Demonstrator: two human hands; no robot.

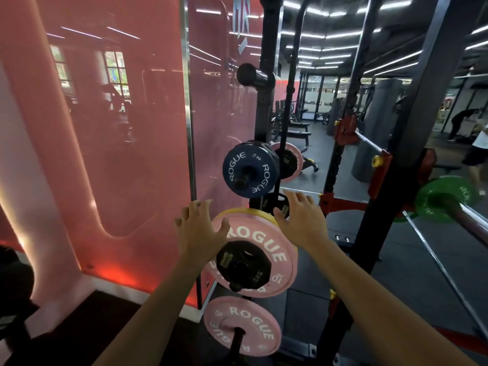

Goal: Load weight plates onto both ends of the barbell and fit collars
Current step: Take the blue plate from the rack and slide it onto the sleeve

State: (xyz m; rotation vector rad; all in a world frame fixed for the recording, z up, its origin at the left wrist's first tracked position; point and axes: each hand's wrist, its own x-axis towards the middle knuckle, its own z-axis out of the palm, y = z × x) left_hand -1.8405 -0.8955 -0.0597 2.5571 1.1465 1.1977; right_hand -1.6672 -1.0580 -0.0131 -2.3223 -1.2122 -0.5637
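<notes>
Head camera looks down on both bare arms reaching toward the black steel storage post [266, 107] where the plates hang. The left hand [196, 228] has its fingers spread wide and straight, the thumb lying against the upper left rim of the large pink rubber plate with white ROGUE lettering [272, 253]. The right hand [299, 215] is just as wide open, hovering at the plate's upper right rim beside a yellow plate edge [248, 212] showing behind it; I cannot tell if the palm touches. Neither hand holds anything.

The plate sits face-on to the person, hung on a peg that points out toward them, so I judge it must slide straight back along that peg. A small black plate [239, 261] hangs in front on the same peg and looks likely to come off first. Both hands are about equally near, 1 on each side of the rim.

The steel barbell [472, 217] lies well off to the right in the rack, already carrying a green plate [443, 199]. A blue ROGUE plate [249, 169] hangs above and a second pink plate [241, 324] below
</notes>
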